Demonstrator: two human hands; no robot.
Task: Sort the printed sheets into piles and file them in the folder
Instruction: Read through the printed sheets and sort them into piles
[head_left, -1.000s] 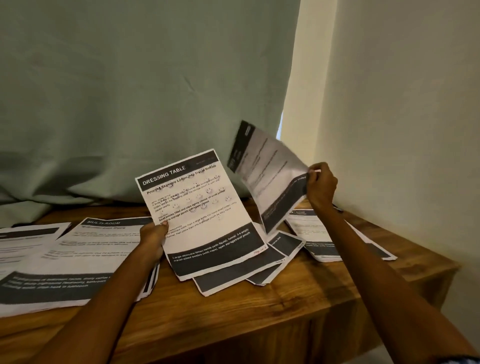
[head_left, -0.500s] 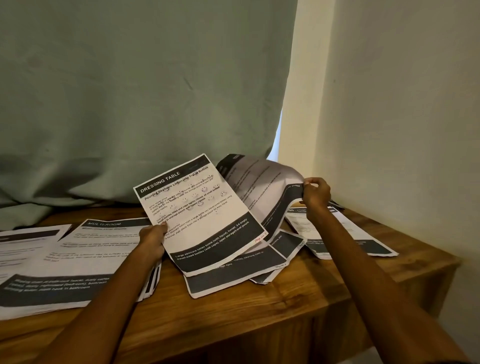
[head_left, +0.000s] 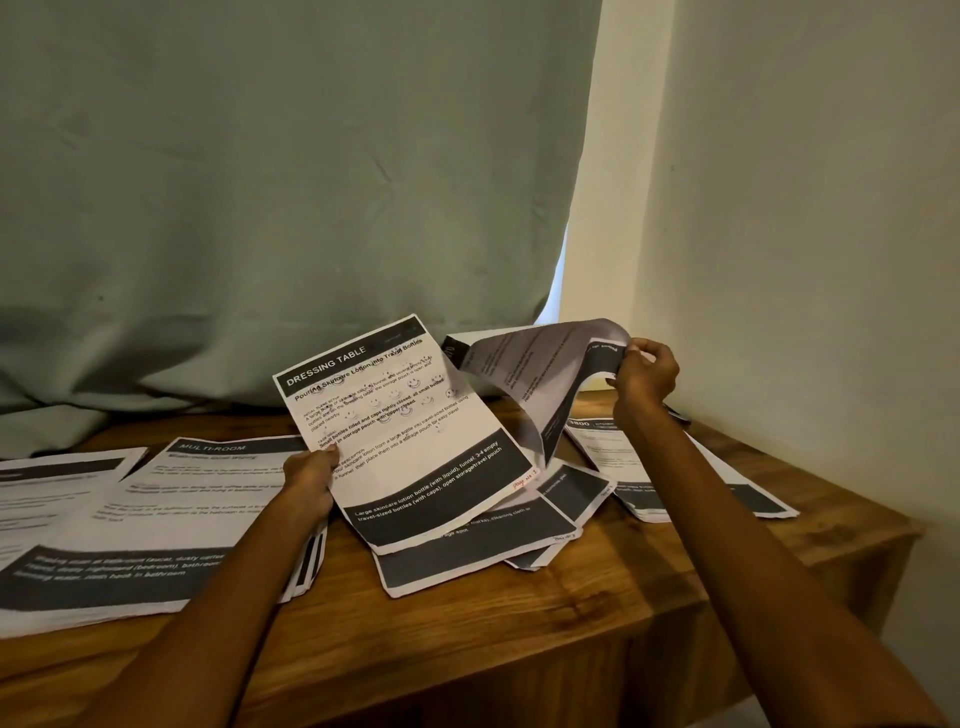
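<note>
Fingers (head_left: 636, 358) pinching curled sheet (head_left: 540, 379) on right; left fingers (head_left: 317, 460) gripping "DRESSING TABLE" sheet (head_left: 410, 436) above surface (head_left: 597, 597).

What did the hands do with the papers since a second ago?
The right hand brought its sheet down from upright, so it now bends over low above the table. The left hand kept holding the Dressing Table sheet in place. The piles stayed put.
</note>
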